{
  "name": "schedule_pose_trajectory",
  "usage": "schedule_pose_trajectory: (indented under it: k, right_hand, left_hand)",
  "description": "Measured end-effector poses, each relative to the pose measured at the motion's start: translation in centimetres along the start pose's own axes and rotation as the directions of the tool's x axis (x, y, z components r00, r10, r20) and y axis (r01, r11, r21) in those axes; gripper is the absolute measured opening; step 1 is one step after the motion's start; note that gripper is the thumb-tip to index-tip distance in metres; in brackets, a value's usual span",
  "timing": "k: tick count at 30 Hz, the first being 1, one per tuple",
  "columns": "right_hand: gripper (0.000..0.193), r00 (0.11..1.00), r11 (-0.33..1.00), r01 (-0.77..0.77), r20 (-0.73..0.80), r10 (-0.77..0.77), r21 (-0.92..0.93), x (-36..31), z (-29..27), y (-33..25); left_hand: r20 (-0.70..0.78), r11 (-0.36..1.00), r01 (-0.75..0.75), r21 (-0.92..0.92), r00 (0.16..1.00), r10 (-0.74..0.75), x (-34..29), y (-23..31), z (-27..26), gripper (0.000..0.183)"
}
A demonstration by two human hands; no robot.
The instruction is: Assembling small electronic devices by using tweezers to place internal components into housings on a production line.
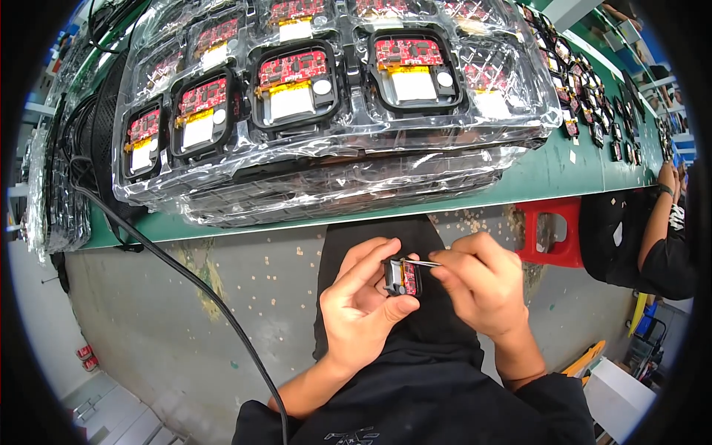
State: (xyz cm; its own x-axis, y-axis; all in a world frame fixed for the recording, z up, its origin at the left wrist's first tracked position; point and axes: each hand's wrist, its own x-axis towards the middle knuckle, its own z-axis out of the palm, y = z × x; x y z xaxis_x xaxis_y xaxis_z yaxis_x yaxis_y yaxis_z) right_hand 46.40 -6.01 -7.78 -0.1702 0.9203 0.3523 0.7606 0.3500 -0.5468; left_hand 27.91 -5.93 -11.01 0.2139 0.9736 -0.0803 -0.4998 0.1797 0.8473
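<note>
My left hand grips a small black-cased electronic device above my lap, thumb on its near edge and fingers behind it. The case is open on one side, showing a red circuit board, a yellow strip and a silver-grey part. From the right, my right hand pinches slim metal tweezers. Their tips reach the device's upper edge; whether they grip anything there is too small to tell. Similar devices, larger in view, sit in a clear plastic tray on the table beyond my hands.
The tray tops a stack on a green table, with many more devices at the right. A black cable runs down the left. To the right are a red stool and another person's arm. Small bits dot the floor.
</note>
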Motion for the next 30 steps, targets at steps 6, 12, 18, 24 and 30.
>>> schedule_pose_trajectory:
  k: [6,12,18,24,30]
  right_hand:
    - [0.025,0.984,0.917,-0.180,0.067,0.167,0.357,0.4,-2.6,-2.2]
    - [0.028,0.995,0.959,0.040,-0.097,-0.013,0.282,1.0,-2.8,-3.4]
    - [0.038,0.862,0.939,0.225,-0.395,-0.316,-0.260,5.9,-6.3,-3.2]
    - [0.023,0.916,0.938,0.181,-0.296,-0.270,-0.296,11.5,-7.2,-2.3]
    - [0.026,0.993,0.971,0.071,-0.075,-0.091,-0.230,11.5,-8.6,-2.7]
  left_hand:
    - [0.115,0.656,-0.390,0.647,0.900,0.421,0.7,0.7,0.4,0.061]
    - [0.293,0.486,-0.641,0.594,0.735,0.611,1.0,1.4,1.8,0.058]
    - [0.321,0.447,-0.635,0.630,0.737,0.595,0.5,0.7,0.9,0.061]
    - [0.301,0.536,-0.526,0.661,0.840,0.452,-0.9,0.5,1.5,0.045]
    - [0.284,0.549,-0.482,0.683,0.868,0.408,-0.5,1.0,1.0,0.042]
